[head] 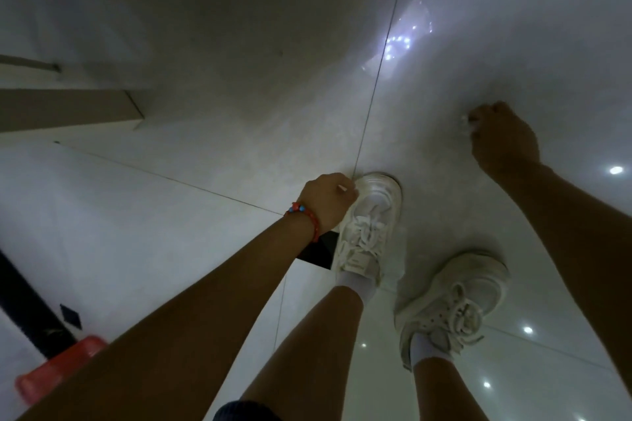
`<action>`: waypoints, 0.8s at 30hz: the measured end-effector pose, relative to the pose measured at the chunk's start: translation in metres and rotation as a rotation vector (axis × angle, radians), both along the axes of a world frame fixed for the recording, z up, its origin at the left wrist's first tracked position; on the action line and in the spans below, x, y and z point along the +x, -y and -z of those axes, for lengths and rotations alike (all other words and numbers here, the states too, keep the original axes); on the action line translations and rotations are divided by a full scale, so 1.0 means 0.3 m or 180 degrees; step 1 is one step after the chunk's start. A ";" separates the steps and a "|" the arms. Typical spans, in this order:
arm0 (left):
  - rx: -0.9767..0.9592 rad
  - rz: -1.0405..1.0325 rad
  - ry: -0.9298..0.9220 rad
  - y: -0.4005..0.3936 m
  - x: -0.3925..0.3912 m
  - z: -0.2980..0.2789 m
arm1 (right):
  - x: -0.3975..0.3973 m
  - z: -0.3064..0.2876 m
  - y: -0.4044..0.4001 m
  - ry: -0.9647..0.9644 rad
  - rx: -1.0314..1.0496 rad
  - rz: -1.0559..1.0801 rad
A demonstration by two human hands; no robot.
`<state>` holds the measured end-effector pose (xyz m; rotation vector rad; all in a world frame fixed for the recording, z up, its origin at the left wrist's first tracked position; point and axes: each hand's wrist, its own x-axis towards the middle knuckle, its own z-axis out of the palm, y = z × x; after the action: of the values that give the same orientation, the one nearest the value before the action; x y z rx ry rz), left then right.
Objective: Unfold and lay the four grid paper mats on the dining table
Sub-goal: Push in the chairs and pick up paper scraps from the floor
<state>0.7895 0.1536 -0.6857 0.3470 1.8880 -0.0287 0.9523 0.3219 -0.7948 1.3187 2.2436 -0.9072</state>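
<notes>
Head cam points down at tiled floor (171, 215). Both arms reach down. Left hand (326, 200), red bracelet (304, 217) on wrist, fingers curled, pinching something thin and white above left sneaker (367, 225). Right hand (502, 137) fingers curled around a small white scrap; can't tell if either is a mat. Dim lighting.

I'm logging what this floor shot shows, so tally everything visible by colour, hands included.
White: 2, left shoe, right shoe
Red: 2, bracelet, red object
Black: 1, bar
Bare hands: 2, left hand, right hand
Total: 7
</notes>
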 end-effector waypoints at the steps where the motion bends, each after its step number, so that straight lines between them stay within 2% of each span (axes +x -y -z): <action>1: 0.0067 -0.0053 -0.0010 -0.025 0.010 -0.010 | 0.023 -0.013 -0.001 -0.0061 -0.0053 0.0344; 4: 0.0210 -0.0129 -0.0022 -0.093 0.043 -0.072 | 0.076 -0.107 -0.014 -0.0288 -0.0095 0.1235; 9: 0.0308 -0.0151 0.0005 -0.175 0.086 -0.261 | 0.144 -0.383 -0.025 -0.0752 -0.0027 0.1493; 12: 0.0389 -0.0252 -0.0008 -0.214 0.108 -0.424 | 0.217 -0.559 -0.043 -0.1008 0.0173 0.1755; 16: 0.0623 -0.0328 0.0002 -0.280 0.131 -0.662 | 0.338 -0.822 -0.107 -0.1363 0.0286 0.2743; 24: 0.1185 -0.0109 -0.0417 -0.436 0.165 -1.167 | 0.587 -1.368 -0.212 -0.1539 0.0417 0.3445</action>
<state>0.8389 0.2844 -0.3355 0.5770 2.0273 0.3341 1.1284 0.3855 -0.3844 2.6912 1.7793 -1.5495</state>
